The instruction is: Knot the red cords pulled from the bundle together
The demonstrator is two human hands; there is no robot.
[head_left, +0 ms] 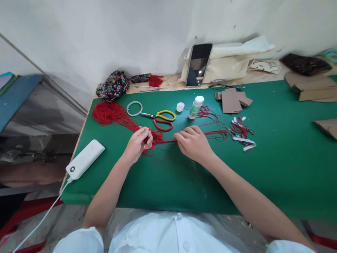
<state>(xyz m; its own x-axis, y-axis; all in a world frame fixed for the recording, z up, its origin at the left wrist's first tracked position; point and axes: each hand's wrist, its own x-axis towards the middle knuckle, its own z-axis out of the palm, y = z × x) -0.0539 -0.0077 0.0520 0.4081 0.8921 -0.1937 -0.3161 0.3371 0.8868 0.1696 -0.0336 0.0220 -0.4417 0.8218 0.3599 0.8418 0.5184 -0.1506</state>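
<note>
Red yarn [165, 141] stretches between my two hands just above the green tabletop. My left hand [138, 145] is closed in a pinch on the yarn, close to the end of a thick red bundle [111, 115] that trails off to the back left. My right hand [193, 143] is bent over the same strands with its fingers closed on them. Loose red ends [218, 135] come out on the right of that hand. Scissors [158, 117] with one yellow and one red handle lie behind my left hand, beside a pale ring [134, 108].
A glue bottle [195, 107] and a white cap [180, 107] stand behind my right hand. Yarn and paper scraps [241, 132] lie to the right, with cardboard pieces [231, 100] behind. A phone [199, 64] leans at the back. A white power bank [85, 159] lies left.
</note>
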